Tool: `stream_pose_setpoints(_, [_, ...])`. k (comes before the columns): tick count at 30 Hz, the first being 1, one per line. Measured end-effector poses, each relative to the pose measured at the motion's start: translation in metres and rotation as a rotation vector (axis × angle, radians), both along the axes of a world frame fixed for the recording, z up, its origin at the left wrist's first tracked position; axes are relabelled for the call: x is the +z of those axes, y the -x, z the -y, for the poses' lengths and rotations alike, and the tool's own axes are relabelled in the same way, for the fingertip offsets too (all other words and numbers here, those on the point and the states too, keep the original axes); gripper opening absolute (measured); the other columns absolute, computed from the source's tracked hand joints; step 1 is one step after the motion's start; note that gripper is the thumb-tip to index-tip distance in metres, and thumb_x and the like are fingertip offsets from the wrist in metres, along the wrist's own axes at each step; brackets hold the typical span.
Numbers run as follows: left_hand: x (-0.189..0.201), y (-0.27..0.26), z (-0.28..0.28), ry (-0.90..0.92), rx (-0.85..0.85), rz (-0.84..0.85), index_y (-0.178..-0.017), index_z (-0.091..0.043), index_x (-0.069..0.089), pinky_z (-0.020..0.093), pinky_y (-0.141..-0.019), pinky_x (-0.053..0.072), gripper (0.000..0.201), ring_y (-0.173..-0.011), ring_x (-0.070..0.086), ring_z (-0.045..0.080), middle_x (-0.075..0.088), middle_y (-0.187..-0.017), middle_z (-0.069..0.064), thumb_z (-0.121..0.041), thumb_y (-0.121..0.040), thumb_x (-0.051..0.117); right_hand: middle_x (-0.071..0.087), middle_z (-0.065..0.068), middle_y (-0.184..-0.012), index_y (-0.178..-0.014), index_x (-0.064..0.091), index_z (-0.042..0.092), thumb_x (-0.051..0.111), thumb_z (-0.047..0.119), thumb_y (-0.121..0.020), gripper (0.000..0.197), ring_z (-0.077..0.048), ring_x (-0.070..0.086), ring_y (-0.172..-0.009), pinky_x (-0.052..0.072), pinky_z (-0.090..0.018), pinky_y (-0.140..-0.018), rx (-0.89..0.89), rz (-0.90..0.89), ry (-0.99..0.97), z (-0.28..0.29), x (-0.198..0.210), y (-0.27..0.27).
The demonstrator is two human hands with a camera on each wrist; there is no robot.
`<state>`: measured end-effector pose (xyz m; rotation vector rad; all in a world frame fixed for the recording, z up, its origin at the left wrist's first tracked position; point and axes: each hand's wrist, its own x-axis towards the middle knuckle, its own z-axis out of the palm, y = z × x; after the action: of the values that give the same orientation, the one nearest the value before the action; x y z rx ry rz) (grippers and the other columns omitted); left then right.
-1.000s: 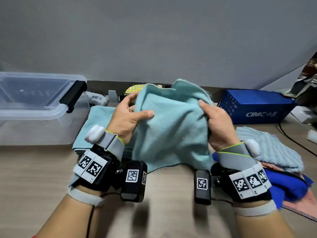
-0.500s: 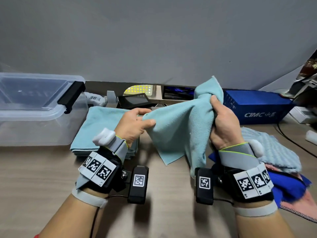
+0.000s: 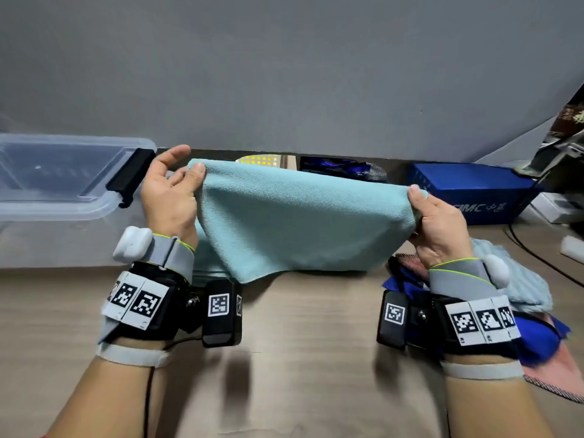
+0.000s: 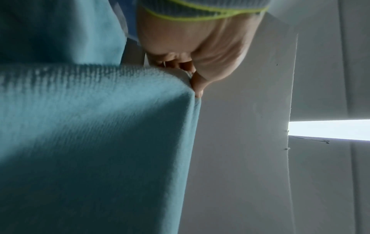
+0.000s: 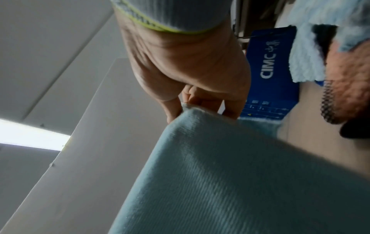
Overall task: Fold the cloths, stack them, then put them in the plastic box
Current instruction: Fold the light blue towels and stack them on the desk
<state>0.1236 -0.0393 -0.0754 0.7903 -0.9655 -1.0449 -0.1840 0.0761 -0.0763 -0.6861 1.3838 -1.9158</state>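
Pinching teal cloth (image 3: pixel 294 222): both hands | wooden table (image 3: pixel 300 358) | grey wall (image 3: pixel 284 74)

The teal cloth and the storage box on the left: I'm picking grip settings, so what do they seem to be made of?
The teal cloth looks like microfibre or a similar soft knit: matte, with fine ribbed rows, and it drapes limply between the left hand and right hand, each pinching a top corner. The storage box looks like translucent, slightly glossy moulded plastic, with an opaque black latch, probably plastic too.
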Motion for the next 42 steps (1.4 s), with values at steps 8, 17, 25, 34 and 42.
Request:
stream_pose_setpoints(8, [-0.001, 0.005, -0.005, -0.028, -0.091, 0.091, -0.11, -0.02, 0.06, 0.029, -0.087, 0.052, 0.039, -0.086, 0.06, 0.017, 0.059, -0.107, 0.016, -0.001, -0.077, 0.069, 0.075, 0.001, -0.091, -0.105, 0.068, 0.009, 0.053, -0.006, -0.09, 0.026, -0.012, 0.068, -0.085, 0.053, -0.022, -0.074, 0.113, -0.094, 0.098, 0.001, 0.003, 0.004])
stream_pose_setpoints(17, [0.012, -0.004, -0.007, 0.131, 0.004, 0.142, -0.107, -0.021, 0.062, 0.018, -0.07, 0.045, 0.026, -0.064, 0.054, 0.0, 0.067, -0.078, -0.004, -0.008, -0.085, 0.064, 0.074, 0.008, -0.072, -0.112, 0.054, 0.014, 0.06, -0.002, -0.092, 0.027, -0.003, 0.066, -0.066, 0.054, -0.022, -0.064, -0.135, -0.15, 0.198, -0.005, 0.011, 0.019])
stream_pose_setpoints(25, [0.012, -0.001, -0.011, 0.16, 0.008, 0.253, -0.104, -0.02, 0.068, 0.015, -0.071, 0.048, 0.026, -0.069, 0.06, -0.001, 0.071, -0.073, -0.015, -0.001, -0.088, 0.063, 0.076, 0.008, -0.076, -0.103, 0.062, 0.011, 0.058, -0.002, -0.092, 0.018, -0.003, 0.067, -0.071, 0.052, -0.017, -0.072, -0.12, -0.168, 0.199, -0.004, 0.006, 0.023])
stream_pose_setpoints(34, [0.006, -0.002, -0.009, 0.102, 0.004, 0.333, -0.094, -0.021, 0.073, 0.021, -0.078, 0.053, 0.026, -0.079, 0.07, 0.007, 0.075, -0.082, -0.009, 0.001, -0.079, 0.072, 0.076, 0.009, -0.077, -0.1, 0.066, 0.014, 0.063, 0.001, -0.09, 0.016, -0.003, 0.067, -0.072, 0.053, -0.02, -0.072, -0.147, -0.224, 0.142, -0.004, -0.001, 0.033])
stream_pose_setpoints(42, [-0.005, -0.006, 0.002, 0.106, 0.173, 0.566, -0.077, -0.033, 0.065, 0.025, -0.079, 0.052, 0.011, -0.079, 0.064, 0.005, 0.07, -0.089, -0.007, -0.027, -0.079, 0.074, 0.067, 0.012, -0.067, -0.083, 0.068, 0.016, 0.07, 0.01, -0.088, 0.008, -0.002, 0.057, -0.063, 0.047, -0.024, -0.064, -0.225, -0.292, 0.092, 0.001, -0.007, 0.034])
